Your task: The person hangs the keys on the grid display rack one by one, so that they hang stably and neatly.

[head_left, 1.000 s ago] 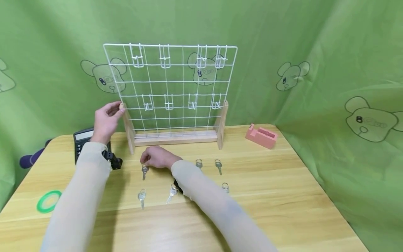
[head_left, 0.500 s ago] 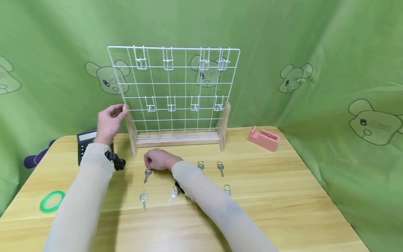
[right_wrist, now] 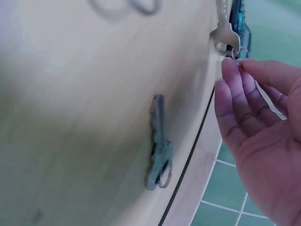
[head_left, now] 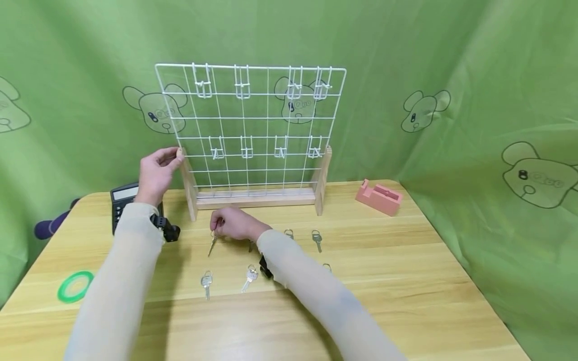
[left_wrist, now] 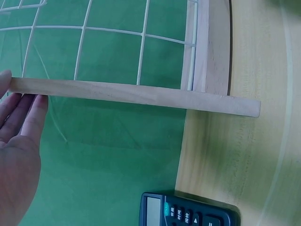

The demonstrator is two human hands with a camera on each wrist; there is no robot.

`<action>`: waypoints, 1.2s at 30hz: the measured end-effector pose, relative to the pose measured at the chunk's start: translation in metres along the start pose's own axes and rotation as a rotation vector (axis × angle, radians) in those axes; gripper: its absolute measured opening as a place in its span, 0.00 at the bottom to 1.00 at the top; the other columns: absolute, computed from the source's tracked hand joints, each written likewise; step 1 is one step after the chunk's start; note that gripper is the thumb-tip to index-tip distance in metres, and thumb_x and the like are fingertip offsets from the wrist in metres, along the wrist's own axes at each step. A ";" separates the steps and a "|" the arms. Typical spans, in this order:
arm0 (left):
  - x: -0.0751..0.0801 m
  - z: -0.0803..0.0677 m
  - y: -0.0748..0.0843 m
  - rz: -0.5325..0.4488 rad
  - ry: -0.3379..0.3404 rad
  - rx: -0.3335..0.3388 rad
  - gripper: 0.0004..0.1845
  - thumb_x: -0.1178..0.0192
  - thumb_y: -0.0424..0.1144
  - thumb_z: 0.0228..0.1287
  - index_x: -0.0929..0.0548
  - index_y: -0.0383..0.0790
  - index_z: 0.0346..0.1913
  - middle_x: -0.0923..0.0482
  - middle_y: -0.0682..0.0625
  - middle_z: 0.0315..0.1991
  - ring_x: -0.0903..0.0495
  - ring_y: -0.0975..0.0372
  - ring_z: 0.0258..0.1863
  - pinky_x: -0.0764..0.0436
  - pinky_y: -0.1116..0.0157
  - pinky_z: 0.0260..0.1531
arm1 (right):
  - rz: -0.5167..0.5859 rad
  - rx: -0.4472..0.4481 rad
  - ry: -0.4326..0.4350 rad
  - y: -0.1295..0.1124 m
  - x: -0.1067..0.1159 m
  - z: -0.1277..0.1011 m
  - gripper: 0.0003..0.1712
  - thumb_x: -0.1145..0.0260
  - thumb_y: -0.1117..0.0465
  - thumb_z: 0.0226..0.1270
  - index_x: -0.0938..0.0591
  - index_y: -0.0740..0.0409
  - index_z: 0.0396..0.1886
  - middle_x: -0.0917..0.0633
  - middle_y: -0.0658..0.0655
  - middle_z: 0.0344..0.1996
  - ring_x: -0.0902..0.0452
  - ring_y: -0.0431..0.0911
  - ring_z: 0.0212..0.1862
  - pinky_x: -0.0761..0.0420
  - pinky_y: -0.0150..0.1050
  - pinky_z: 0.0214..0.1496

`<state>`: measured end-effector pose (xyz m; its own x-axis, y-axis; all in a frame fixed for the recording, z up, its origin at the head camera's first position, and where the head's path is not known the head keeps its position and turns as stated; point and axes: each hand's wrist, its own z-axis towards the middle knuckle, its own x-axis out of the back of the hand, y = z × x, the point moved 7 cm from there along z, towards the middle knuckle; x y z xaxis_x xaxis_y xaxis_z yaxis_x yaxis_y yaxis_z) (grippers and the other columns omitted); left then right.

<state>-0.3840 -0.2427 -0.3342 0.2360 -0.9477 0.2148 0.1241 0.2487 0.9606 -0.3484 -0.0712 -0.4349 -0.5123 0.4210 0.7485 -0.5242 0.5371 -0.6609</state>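
My right hand [head_left: 238,223] pinches the metal ring of a key [head_left: 212,245] between thumb and forefinger. In the right wrist view this key [right_wrist: 225,38] hangs from the fingertips, with the other fingers of the hand [right_wrist: 265,110] stretched out below. My left hand [head_left: 154,175] grips the top of the left wooden post of a white wire grid rack [head_left: 266,118]. Thumb and fingers lie on opposite sides of that post [left_wrist: 131,92] in the left wrist view. Several wire hooks [head_left: 243,90] hang in two rows on the grid.
Several ringed keys lie on the wooden table [head_left: 406,296], such as one key [head_left: 206,285] at front left and another key [head_left: 317,240] to the right. A black calculator [head_left: 118,203], a green tape ring [head_left: 63,291] and a pink tape dispenser [head_left: 379,199] stand around.
My right hand has lifted the key by its ring and shifted slightly right, uncovering part of another key beneath the wrist. The left hand keeps its grip on the post.
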 end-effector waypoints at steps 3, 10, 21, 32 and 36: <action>0.000 0.001 -0.001 -0.002 -0.001 -0.004 0.24 0.38 0.40 0.70 0.26 0.35 0.65 0.25 0.40 0.60 0.24 0.58 0.56 0.24 0.66 0.61 | 0.045 0.004 0.009 -0.003 0.004 -0.004 0.09 0.37 0.76 0.63 0.18 0.59 0.36 0.19 0.49 0.31 0.23 0.41 0.36 0.20 0.24 0.40; 0.002 -0.001 -0.003 0.005 -0.007 0.015 0.25 0.38 0.42 0.69 0.26 0.36 0.65 0.24 0.40 0.60 0.24 0.58 0.55 0.24 0.65 0.61 | 0.049 0.016 0.025 -0.009 0.012 -0.013 0.09 0.36 0.74 0.64 0.17 0.58 0.37 0.18 0.48 0.31 0.23 0.40 0.37 0.20 0.24 0.41; 0.001 0.001 -0.001 0.013 -0.009 0.015 0.25 0.38 0.42 0.69 0.26 0.37 0.66 0.24 0.40 0.60 0.24 0.58 0.54 0.24 0.64 0.61 | 0.087 0.049 0.120 -0.027 0.046 -0.026 0.04 0.32 0.68 0.66 0.14 0.60 0.39 0.16 0.49 0.36 0.22 0.39 0.38 0.19 0.26 0.42; 0.002 -0.001 -0.002 0.024 -0.010 0.039 0.26 0.38 0.43 0.69 0.26 0.38 0.66 0.25 0.41 0.61 0.25 0.57 0.56 0.25 0.64 0.62 | 0.043 0.081 0.175 -0.041 0.063 -0.035 0.05 0.32 0.67 0.66 0.14 0.55 0.39 0.15 0.47 0.36 0.22 0.37 0.39 0.21 0.24 0.45; 0.002 -0.001 -0.002 0.023 -0.011 0.034 0.26 0.38 0.45 0.69 0.26 0.38 0.66 0.25 0.41 0.62 0.25 0.56 0.57 0.25 0.63 0.62 | 0.071 0.076 0.201 -0.044 0.071 -0.036 0.05 0.32 0.68 0.66 0.14 0.56 0.39 0.14 0.48 0.36 0.21 0.37 0.38 0.20 0.25 0.44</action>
<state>-0.3832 -0.2448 -0.3358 0.2276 -0.9439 0.2391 0.0857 0.2640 0.9607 -0.3375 -0.0380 -0.3507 -0.4075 0.5972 0.6909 -0.5458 0.4473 -0.7086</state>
